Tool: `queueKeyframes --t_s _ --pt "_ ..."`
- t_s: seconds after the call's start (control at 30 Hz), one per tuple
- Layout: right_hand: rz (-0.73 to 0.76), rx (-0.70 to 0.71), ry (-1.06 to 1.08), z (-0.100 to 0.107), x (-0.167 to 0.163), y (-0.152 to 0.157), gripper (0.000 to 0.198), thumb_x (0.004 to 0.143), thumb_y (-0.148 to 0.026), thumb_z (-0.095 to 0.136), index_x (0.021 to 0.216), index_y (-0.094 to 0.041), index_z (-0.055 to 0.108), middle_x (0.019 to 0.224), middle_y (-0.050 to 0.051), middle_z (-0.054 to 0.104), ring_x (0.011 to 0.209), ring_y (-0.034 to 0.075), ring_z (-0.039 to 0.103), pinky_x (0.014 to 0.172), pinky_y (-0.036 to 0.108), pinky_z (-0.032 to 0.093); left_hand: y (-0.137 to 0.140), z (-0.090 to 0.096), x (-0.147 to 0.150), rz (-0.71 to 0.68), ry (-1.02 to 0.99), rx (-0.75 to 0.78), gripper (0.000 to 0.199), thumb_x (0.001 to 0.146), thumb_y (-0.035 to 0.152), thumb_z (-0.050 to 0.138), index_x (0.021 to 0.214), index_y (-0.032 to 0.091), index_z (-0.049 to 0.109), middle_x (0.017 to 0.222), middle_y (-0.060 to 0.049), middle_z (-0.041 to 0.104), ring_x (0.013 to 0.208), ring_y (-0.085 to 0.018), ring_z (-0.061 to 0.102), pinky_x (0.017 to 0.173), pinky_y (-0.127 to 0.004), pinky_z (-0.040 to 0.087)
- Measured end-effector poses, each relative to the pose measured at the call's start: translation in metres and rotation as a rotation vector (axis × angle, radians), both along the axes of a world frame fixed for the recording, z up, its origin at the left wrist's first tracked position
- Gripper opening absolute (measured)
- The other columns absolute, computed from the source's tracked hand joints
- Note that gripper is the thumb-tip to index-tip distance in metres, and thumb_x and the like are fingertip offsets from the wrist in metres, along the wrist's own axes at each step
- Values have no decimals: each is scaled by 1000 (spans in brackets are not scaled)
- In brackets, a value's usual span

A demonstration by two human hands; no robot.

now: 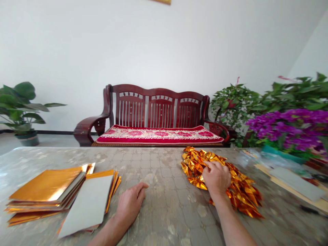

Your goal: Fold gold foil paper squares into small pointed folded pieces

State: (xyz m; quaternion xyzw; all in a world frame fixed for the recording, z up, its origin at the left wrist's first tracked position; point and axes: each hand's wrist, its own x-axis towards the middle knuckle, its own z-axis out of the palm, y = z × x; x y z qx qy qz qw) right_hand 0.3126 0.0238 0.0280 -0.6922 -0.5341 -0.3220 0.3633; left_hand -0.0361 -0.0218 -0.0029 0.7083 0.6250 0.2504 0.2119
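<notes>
On the tabletop (169, 198) my left hand (132, 201) rests with its fingers curled in and nothing visible in it. Just left of it lies a stack of paper sheets (88, 201), grey-white on top with gold foil edges. A second stack of gold foil paper (47, 184) sits farther left, partly overlapped. My right hand (217, 176) is over a heap of folded, shiny gold foil pieces (242, 191). Its index finger stretches out to the left above the heap; the other fingers are partly hidden, and no held piece shows.
Clear plastic wrapping (279, 162) and a flat grey-and-tan board (294, 181) lie on the right of the table. Purple flowers (289, 130) rise behind them. Beyond the far edge stands a dark red wooden bench (160, 106), with a potted plant (24, 109) to its left.
</notes>
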Motion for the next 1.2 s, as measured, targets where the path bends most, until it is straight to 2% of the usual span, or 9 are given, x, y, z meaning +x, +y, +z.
queueKeyframes --t_s 0.13,0.23,0.43,0.63,0.77,0.87,0.97,1.07,1.2 --pt "145 80 -24 9 -20 -1 27 78 -9 59 88 -25 78 90 3 71 81 22 50 71 33 33 -3 -4 0 -16 -64 90 29 95 22 43 109 27 68 94 1 77 89 -17 71 76 -24 46" --pt "331 42 -33 10 -51 -3 26 81 -8 58 89 -24 77 90 3 70 85 22 52 78 33 37 -6 2 2 -19 -108 194 29 94 23 43 110 26 68 99 0 76 94 -17 71 82 -24 48" --pt "700 -196 -56 -16 -117 -19 33 78 1 54 90 -23 73 91 3 68 89 21 53 81 33 39 -10 47 -2 -28 -75 306 25 93 25 46 105 27 68 102 2 75 96 -16 69 84 -25 48" --pt "840 -342 -54 -42 -134 -26 31 78 3 53 86 -23 70 90 2 66 88 19 53 79 31 40 3 97 -44 112 60 188 23 88 27 52 102 27 71 96 2 76 87 -18 70 74 -25 46" --pt "892 -427 -54 -46 -133 -24 30 82 2 51 85 -21 69 89 2 65 88 17 55 80 28 42 13 113 -79 129 329 42 23 84 27 54 98 26 72 91 -1 76 88 -21 69 68 -26 43" --pt "900 -473 -74 -47 -134 -23 28 84 1 51 86 -21 69 90 2 65 89 17 57 81 27 43 14 111 -101 93 542 -36 23 77 28 59 97 26 71 100 -3 75 94 -27 68 70 -31 44" --pt "887 -492 -91 -46 -134 -23 28 85 0 51 86 -21 70 90 2 65 89 16 58 81 26 44 9 98 -118 5 666 -69 33 70 28 66 103 26 69 112 -5 71 104 -30 65 78 -34 46" --pt "879 -496 -93 -46 -135 -23 28 84 0 51 87 -21 70 90 2 65 89 16 58 81 27 44 1 82 -128 -3 734 -153 41 68 29 70 108 26 68 114 -6 69 105 -31 65 81 -37 46" --pt "874 -500 -100 -46 -136 -23 29 83 1 52 87 -21 71 89 2 66 89 17 58 81 27 44 -5 67 -134 -38 743 -210 36 71 25 67 107 22 66 114 -8 69 105 -30 65 80 -35 45"
